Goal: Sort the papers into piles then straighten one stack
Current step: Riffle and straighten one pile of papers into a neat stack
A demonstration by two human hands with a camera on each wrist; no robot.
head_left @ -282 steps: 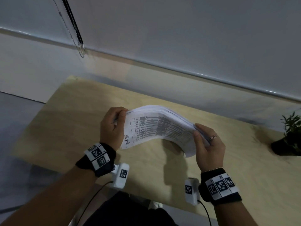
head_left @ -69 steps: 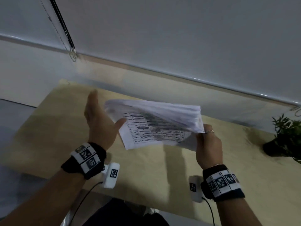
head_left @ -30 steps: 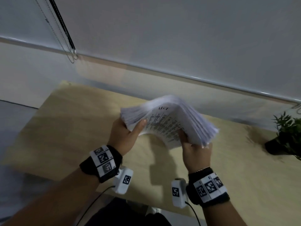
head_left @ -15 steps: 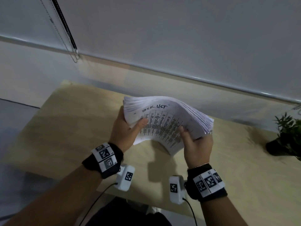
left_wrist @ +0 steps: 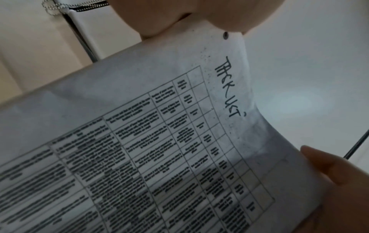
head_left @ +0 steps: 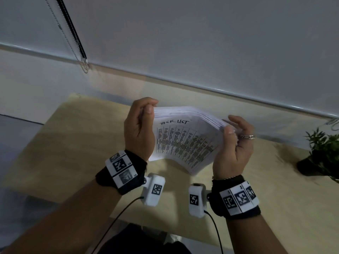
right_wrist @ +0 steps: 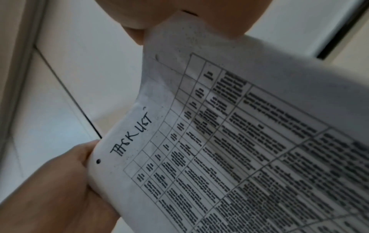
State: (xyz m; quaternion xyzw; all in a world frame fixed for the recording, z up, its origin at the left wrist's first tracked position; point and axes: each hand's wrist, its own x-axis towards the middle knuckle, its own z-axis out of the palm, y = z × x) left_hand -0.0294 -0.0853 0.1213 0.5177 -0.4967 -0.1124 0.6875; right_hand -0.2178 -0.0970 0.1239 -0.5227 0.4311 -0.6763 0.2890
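Since half a second ago I've shifted both hands out to the stack's side edges; before, my thumbs lay across the printed face, now that face is exposed.

Pale plywood tabletop (head_left: 77,143) below, nothing resting on it under the hands. Thick stack of white printed paper sheets (head_left: 185,142) held in the air above it, between my hands, bowed upward in the middle. Top sheet: printed table grid with handwritten heading, small dark hole near one corner.

My left hand (head_left: 140,129): fingers curled round the stack's left edge, thumb on the near face, firm hold.

My right hand (head_left: 233,145): thumb presses the right edge, other fingers loosely curled behind it, ring visible.

Small green potted plant in dark pot (head_left: 322,153) at far right of the table, well apart.
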